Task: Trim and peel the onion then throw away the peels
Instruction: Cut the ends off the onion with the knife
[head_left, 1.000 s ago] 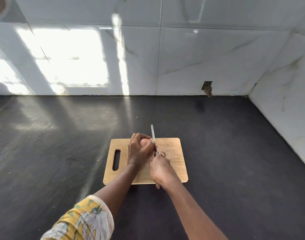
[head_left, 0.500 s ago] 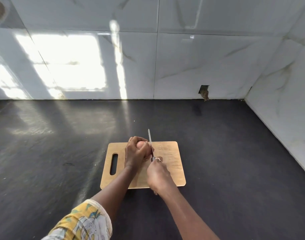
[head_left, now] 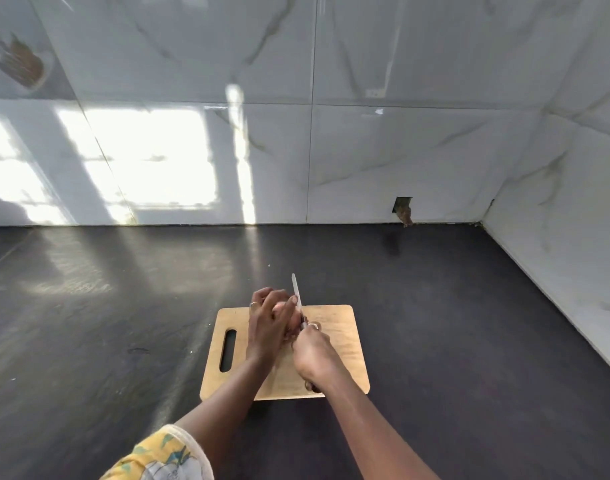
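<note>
Two hands work on the cutting board (head_left: 338,341): your left hand (head_left: 267,327) stays clenched around the onion (head_left: 282,308), your right hand (head_left: 312,355) grips the knife (head_left: 297,296), now sunk lower beside it. The trim looks underway; no peels visible yet.

onion (head_left: 282,309), pale, mostly hidden, on board (head_left: 338,344)

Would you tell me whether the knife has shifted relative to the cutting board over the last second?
No: the knife still crosses the cutting board's far edge beside the onion.
</note>
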`<state>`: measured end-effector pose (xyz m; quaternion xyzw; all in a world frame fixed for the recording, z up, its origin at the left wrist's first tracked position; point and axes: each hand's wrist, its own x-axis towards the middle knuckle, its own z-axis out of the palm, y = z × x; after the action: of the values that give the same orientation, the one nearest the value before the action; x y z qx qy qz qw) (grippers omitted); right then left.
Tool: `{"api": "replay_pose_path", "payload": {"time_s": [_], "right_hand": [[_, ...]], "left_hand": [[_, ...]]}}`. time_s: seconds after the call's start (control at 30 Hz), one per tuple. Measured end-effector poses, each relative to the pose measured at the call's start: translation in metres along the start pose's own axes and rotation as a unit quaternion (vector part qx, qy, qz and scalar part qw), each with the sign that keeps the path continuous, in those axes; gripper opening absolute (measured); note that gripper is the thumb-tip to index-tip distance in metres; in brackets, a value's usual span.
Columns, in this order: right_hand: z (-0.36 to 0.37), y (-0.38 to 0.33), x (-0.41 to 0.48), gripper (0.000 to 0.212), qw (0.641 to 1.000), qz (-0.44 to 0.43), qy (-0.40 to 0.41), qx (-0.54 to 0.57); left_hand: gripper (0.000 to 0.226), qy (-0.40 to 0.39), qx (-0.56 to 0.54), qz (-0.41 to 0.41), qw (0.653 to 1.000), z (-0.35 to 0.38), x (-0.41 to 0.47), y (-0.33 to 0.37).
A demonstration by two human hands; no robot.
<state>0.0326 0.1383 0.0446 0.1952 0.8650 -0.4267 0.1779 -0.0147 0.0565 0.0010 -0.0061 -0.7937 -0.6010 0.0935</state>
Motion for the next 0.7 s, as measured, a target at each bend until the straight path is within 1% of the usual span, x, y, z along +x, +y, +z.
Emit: {"api": "replay_pose_path", "payload": {"time_s": [0.03,0.07,0.17,0.2,0.3,0.37,0.43,0.5,0.7], "right_hand": [[-0.001,-0.002,0.001,0.016,1.000,0.001,-0.004,-0.003],[-0.001,-0.003,0.002,0.016,1.000,0.001,-0.007,-0.012],[0.000,-0.005,0.007,0.027,1.000,0.008,-0.009,-0.023],[0.001,-0.005,0.009,0.029,1.000,0.016,-0.009,-0.012],[0.001,-0.004,0.014,0.027,0.999,0.027,-0.009,0.017],[-0.001,-0.002,0.017,0.027,0.999,0.024,-0.019,0.025],[-0.004,-0.002,0.018,0.026,0.999,0.016,-0.028,0.024],[-0.006,-0.003,0.019,0.027,0.999,0.008,-0.037,0.022],[-0.025,-0.008,0.011,0.030,0.996,-0.004,-0.087,-0.011]], "left_hand": [[0.008,0.001,0.002,0.037,0.999,-0.003,-0.004,-0.001],[0.013,-0.014,0.004,0.069,0.998,-0.006,-0.007,-0.003],[0.041,-0.100,0.055,0.128,0.985,-0.015,-0.011,-0.009],[0.047,-0.129,0.081,0.134,0.979,-0.019,-0.009,-0.011],[0.052,-0.206,0.126,0.120,0.963,-0.026,0.004,-0.013],[0.061,-0.236,0.152,0.131,0.951,-0.027,0.010,-0.016],[0.071,-0.233,0.187,0.159,0.941,-0.026,0.015,-0.023],[0.073,-0.216,0.204,0.169,0.940,-0.023,0.019,-0.026],[0.071,-0.149,0.187,0.108,0.965,-0.017,0.012,-0.018]]}}
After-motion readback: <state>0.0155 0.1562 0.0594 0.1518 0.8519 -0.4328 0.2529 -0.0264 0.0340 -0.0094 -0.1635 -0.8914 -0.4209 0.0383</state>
